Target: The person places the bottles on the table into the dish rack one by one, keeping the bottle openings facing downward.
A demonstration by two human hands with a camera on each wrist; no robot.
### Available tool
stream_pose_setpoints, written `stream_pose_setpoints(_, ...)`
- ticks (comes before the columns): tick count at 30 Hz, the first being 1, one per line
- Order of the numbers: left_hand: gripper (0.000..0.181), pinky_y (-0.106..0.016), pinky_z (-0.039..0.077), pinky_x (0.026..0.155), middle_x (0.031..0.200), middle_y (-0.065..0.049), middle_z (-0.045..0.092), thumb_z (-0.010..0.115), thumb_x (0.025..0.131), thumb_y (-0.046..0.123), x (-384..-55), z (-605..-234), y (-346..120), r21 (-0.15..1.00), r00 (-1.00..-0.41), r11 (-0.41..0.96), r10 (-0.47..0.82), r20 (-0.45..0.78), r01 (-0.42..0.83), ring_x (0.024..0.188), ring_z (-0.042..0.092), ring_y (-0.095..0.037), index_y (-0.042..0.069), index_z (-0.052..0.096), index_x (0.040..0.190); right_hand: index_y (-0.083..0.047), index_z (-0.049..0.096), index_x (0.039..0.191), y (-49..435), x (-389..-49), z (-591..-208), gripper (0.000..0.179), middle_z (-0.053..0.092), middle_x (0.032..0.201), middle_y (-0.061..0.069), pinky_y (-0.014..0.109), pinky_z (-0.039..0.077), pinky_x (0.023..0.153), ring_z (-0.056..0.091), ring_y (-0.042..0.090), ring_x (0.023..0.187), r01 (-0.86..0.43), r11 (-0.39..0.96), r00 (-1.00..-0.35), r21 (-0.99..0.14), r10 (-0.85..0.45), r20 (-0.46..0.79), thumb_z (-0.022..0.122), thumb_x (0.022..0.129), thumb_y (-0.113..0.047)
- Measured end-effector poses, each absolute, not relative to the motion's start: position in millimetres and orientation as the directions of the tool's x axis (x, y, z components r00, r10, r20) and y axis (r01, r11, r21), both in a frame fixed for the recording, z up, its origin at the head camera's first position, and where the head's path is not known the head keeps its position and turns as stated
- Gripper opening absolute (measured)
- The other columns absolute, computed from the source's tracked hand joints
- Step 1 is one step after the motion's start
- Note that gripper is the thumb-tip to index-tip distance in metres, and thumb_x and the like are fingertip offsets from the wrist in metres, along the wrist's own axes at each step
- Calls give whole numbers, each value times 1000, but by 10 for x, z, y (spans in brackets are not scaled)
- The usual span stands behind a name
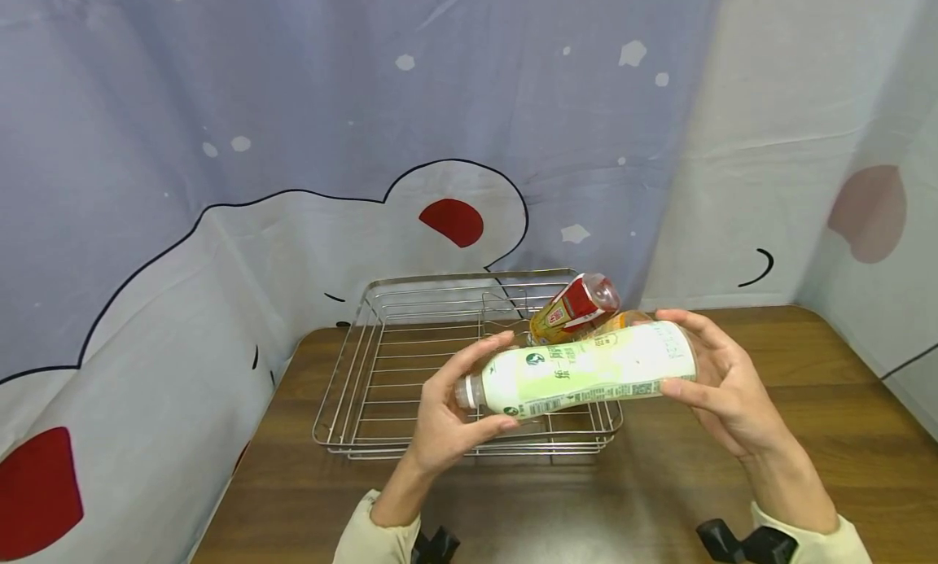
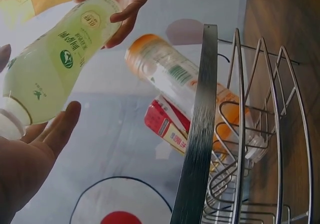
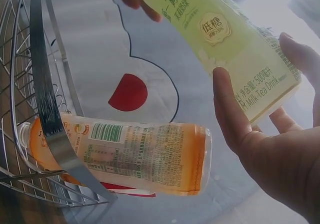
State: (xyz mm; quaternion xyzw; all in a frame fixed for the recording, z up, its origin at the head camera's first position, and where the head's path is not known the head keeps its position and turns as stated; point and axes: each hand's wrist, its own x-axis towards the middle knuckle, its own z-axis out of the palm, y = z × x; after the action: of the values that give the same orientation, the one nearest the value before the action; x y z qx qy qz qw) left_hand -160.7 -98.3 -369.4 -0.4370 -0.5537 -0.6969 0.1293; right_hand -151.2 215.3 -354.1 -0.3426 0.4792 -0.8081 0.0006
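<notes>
A milk tea bottle (image 1: 593,373) with a pale green label lies nearly level in the air over the rack's front right part, cap end to the left. My left hand (image 1: 456,413) holds it around the cap and shoulder, thumb below and fingers above. At the base, my right hand (image 1: 729,393) grips it between thumb and fingers. "Milk Tea Drink" can be read on the milk tea bottle (image 3: 225,44) in the right wrist view. Behind it, a red-labelled bottle (image 1: 575,308) and an orange-labelled bottle (image 3: 135,151) lean, neck down, in the wire rack (image 1: 359,385).
The metal rack stands on a brown wooden table (image 1: 791,369). Its flat metal rim (image 2: 200,129) rises close to the left hand's camera. A patterned curtain (image 1: 330,100) hangs directly behind the table and along its sides.
</notes>
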Motion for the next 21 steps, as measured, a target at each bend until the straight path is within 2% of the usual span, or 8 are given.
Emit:
stream_pose_setpoints(3, 83, -46, 44, 103, 143, -36, 39, 82, 83, 21, -1625, -3687, -1029, 650, -570, -329, 315, 759, 685, 128, 44, -51, -17, 36, 141, 7, 39, 143, 2159, -1507, -3532, 68, 48, 140, 19, 30, 54, 88, 55, 21, 117, -332, -540, -765, -774, -326, 556, 49, 81, 30)
stream_pose_setpoints(7, 91, -52, 37, 108, 149, -36, 31, 78, 87, 31, -1642, -3662, -1168, 643, -552, -286, 339, 762, 711, 134, 37, -49, -14, 26, 147, 6, 39, 143, 2173, -1500, -3527, 68, 48, 140, 19, 29, 53, 89, 54, 21, 118, -341, -527, -771, -779, -318, 552, 49, 81, 30)
stream_pose_setpoints(11, 88, -47, 36, 110, 152, -33, 27, 68, 94, 36, -1663, -3630, -1424, 639, -563, -206, 327, 759, 741, 139, 32, -44, -13, 22, 150, 6, 38, 144, 2194, -1492, -3535, 69, 49, 139, 18, 28, 53, 89, 54, 20, 117, -344, -530, -770, -775, -314, 556, 48, 80, 31)
stream_pose_setpoints(14, 76, -39, 34, 112, 155, -27, 28, 60, 100, 29, -1680, -3628, -1709, 658, -621, -63, 276, 734, 751, 141, 32, -36, -8, 21, 152, 7, 38, 144, 2212, -1488, -3543, 69, 49, 139, 18, 29, 53, 89, 54, 21, 116, -345, -543, -764, -766, -311, 565, 47, 80, 32)
stream_pose_setpoints(16, 69, -36, 33, 113, 157, -20, 29, 58, 100, 20, -1678, -3652, -1927, 681, -682, 95, 222, 697, 726, 142, 32, -30, -1, 23, 155, 7, 37, 144, 2224, -1489, -3545, 69, 49, 139, 19, 29, 54, 89, 54, 21, 117, -346, -547, -762, -763, -311, 568, 47, 80, 32)
stream_pose_setpoints(18, 69, -40, 30, 113, 159, -15, 28, 59, 97, 12, -1668, -3693, -2147, 688, -742, 285, 171, 649, 667, 144, 30, -26, 5, 24, 157, 7, 37, 144, 2236, -1491, -3546, 70, 49, 139, 19, 30, 54, 89, 54, 22, 117, -346, -549, -759, -761, -314, 571, 47, 80, 32)
stream_pose_setpoints(21, 77, -55, 25, 113, 161, -13, 23, 65, 92, 11, -1642, -3830, -2457, 665, -820, 538, 89, 565, 517, 146, 23, -30, 13, 24, 158, 8, 36, 144, 2255, -1496, -3542, 69, 48, 140, 21, 30, 54, 89, 54, 23, 118, -343, -559, -753, -755, -316, 577, 46, 80, 33)
